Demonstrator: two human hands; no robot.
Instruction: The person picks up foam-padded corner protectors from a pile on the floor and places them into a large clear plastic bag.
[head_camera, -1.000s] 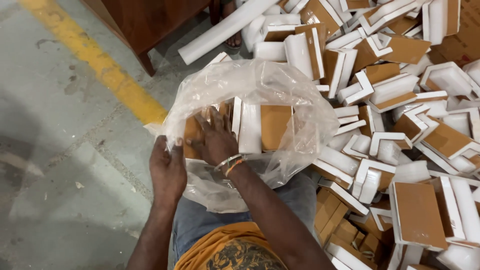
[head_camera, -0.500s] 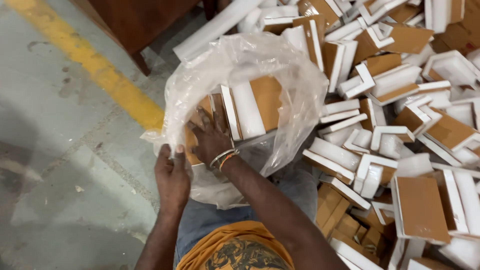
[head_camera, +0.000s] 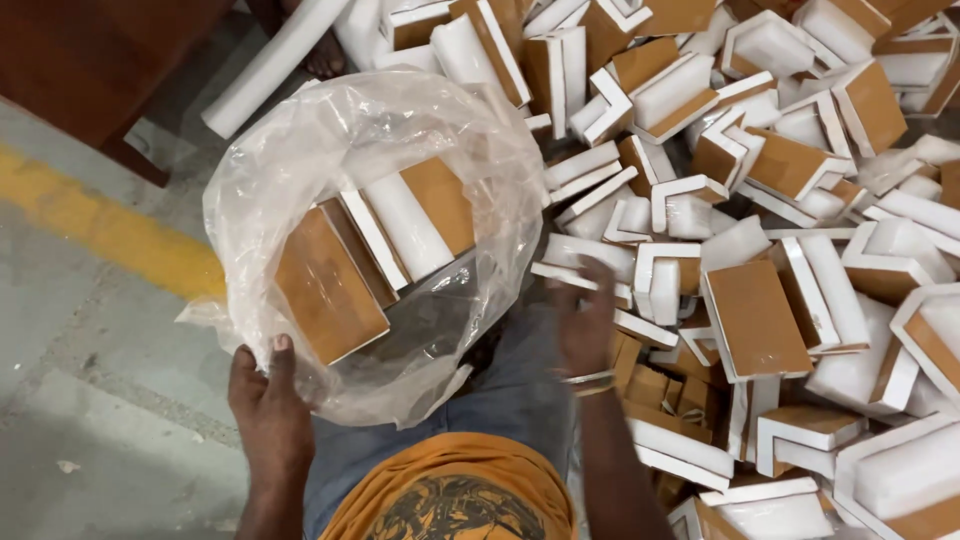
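Head view: left hand (head_camera: 268, 405) fingers pinch the plastic bag (head_camera: 330, 160); right hand (head_camera: 585, 320) (fingers spread) reaches corner pieces (head_camera: 660, 280).

Clear plastic bag (head_camera: 300, 150), white-and-brown corner pieces (head_camera: 760, 320), yellow floor stripe (head_camera: 90, 225)

Clear plastic bag (head_camera: 300, 180) sits near left, mouth open, brown-and-white corner protectors (head_camera: 400, 220) inside; a heap of the same protectors (head_camera: 780, 200) sprawls right and far.

Grey concrete floor (head_camera: 90, 440), yellow stripe (head_camera: 100, 235) (dark wooden furniture (head_camera: 90, 60) beyond).
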